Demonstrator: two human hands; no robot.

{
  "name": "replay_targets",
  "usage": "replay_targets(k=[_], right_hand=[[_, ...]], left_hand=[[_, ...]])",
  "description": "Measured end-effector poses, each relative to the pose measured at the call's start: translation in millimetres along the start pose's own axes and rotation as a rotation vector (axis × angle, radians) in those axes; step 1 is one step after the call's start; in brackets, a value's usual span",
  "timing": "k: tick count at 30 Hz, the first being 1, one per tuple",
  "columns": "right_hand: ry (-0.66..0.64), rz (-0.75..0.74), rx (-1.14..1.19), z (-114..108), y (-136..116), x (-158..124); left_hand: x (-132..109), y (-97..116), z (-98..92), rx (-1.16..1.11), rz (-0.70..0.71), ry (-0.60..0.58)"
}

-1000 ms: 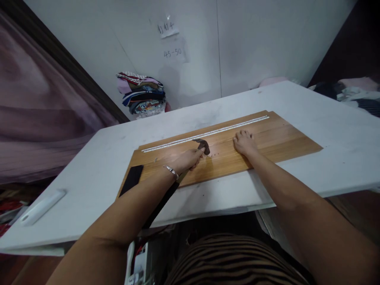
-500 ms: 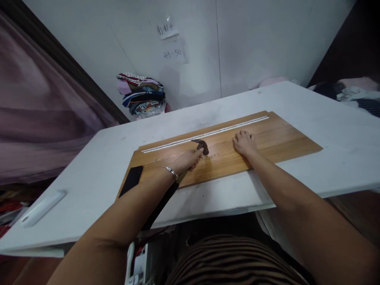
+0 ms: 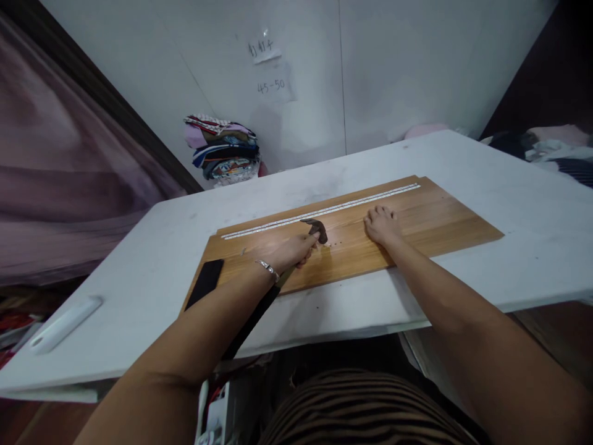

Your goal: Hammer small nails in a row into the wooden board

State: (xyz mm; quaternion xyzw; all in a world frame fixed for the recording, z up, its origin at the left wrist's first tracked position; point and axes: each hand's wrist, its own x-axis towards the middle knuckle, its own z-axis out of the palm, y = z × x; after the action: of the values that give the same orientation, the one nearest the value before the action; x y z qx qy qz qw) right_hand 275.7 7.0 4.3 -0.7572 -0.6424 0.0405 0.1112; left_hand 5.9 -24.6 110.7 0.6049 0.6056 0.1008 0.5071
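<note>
My left hand (image 3: 296,249), with a silver bracelet on its wrist, is closed around a claw hammer (image 3: 319,231) just below its dark, rusty head. The hammer's handle runs back under my forearm, its rear part black. Below the head lies a wooden board (image 3: 352,259), with pale bits and a short row of small dark dots near the hammer face; whether these are nails or holes I cannot tell. My right hand (image 3: 382,225) rests on the board to the right, fingers slightly bent and apart, holding nothing visible.
Two thin white strips (image 3: 324,211) run along the board's far side. A black rectangular piece (image 3: 204,283) lies at its left end. On the white table (image 3: 139,272) is a white long-handled object (image 3: 67,324). Folded cloths (image 3: 225,148) are stacked by the wall.
The view has shifted very slightly. Both hands and the hammer stay in nearly the same place over the board.
</note>
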Motion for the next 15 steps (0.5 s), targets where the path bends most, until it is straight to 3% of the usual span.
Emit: replay_targets(k=[15], right_hand=[[0.004, -0.006, 0.008, 5.2, 3.5, 3.1]], left_hand=[[-0.1, -0.4, -0.4, 0.0, -0.026, 0.012]])
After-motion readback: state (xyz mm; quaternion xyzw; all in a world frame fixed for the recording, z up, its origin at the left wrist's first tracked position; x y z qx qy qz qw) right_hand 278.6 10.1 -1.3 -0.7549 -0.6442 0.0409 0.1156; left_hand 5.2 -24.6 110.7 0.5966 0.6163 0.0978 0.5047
